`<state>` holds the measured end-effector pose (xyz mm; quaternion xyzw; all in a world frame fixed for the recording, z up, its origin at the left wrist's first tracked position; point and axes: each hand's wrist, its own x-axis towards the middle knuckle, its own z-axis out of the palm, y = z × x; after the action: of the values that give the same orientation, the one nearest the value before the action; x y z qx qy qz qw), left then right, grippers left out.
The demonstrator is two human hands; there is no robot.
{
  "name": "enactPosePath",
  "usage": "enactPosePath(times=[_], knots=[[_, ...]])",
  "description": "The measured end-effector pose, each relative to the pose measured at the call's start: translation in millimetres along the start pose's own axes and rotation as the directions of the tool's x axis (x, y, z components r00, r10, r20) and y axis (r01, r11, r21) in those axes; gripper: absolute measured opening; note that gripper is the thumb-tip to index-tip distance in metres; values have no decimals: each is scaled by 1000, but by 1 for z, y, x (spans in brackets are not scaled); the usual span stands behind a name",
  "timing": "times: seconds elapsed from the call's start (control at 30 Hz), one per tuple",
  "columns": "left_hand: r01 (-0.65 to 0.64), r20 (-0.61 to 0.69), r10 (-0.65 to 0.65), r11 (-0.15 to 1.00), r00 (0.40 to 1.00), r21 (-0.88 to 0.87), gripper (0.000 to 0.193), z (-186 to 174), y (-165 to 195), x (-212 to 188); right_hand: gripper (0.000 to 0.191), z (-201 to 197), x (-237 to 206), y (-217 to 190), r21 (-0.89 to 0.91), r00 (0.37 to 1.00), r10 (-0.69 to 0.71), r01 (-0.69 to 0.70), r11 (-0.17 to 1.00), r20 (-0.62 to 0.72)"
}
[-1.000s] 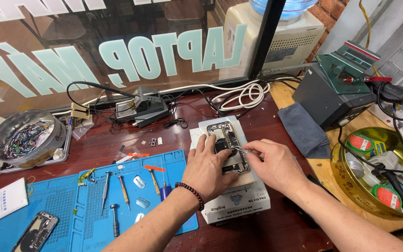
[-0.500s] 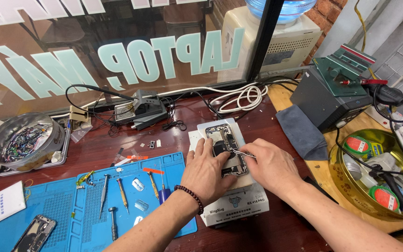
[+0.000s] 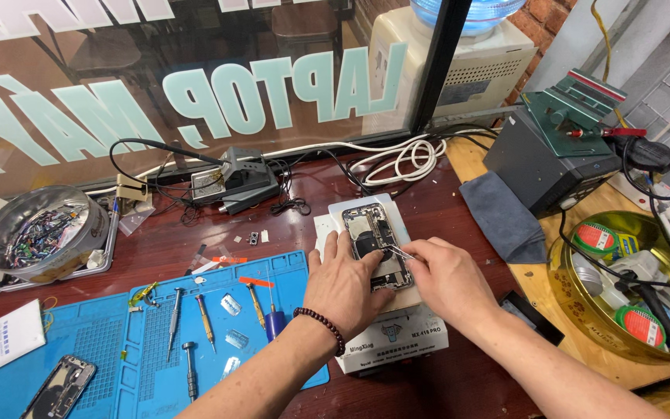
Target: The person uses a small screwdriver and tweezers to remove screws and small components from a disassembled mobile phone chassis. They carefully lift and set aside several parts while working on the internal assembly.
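The opened phone [image 3: 377, 244] is lying back-up, its innards showing, on the white pad of a small box-shaped heating station [image 3: 391, 341] that is standing on the dark red worktop [image 3: 459, 233], just right of the blue work mat [image 3: 118, 341]. The left hand [image 3: 348, 282] is resting flat over the phone's lower left part, fingers stretched and spread, pressing it down rather than gripping; a dark bead bracelet [image 3: 321, 327] is sitting on that wrist. The right hand [image 3: 447, 278] is lying just beside the phone's right edge, its fingers pinched together on thin metal tweezers [image 3: 398, 252], whose tips are pointing into the phone's middle.

On the blue mat, left of the hands, several small screwdrivers [image 3: 203, 318] are lying side by side, and another stripped phone frame [image 3: 60, 386] is lying near the mat's lower left corner. A round metal bowl of small parts [image 3: 40, 231] is sitting farther left. Behind the phone, near the window, a dark soldering stand [image 3: 238, 182] and a coil of white cable [image 3: 401, 159] are lying. To the right, a grey cloth [image 3: 502, 217] is draped beside a dark power unit [image 3: 540, 159], and a yellowish glass bowl [image 3: 630, 291] is holding tape rolls and oddments.
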<state>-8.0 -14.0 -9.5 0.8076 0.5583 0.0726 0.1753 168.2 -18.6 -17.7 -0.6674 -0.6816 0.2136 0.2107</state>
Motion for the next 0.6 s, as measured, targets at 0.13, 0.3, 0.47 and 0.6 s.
enactPosePath(times=[0.13, 0.3, 0.47, 0.6], knots=[[-4, -11, 4, 1000, 1000, -15, 63, 0, -1, 1, 25, -12, 9, -8, -62, 997, 64, -67, 996, -53], [1, -13, -2, 1000, 1000, -29, 61, 1, -2, -1, 24, -17, 15, -24, -199, 987, 160, -163, 966, -30], [-8, -26, 7, 1000, 1000, -30, 62, 2, -2, 0, 23, -15, 17, -28, -240, 990, 141, -138, 961, -6], [-19, -24, 18, 999, 1000, -50, 62, 2, -1, 0, 23, -9, 20, -18, -268, 999, 2, -12, 963, -36]])
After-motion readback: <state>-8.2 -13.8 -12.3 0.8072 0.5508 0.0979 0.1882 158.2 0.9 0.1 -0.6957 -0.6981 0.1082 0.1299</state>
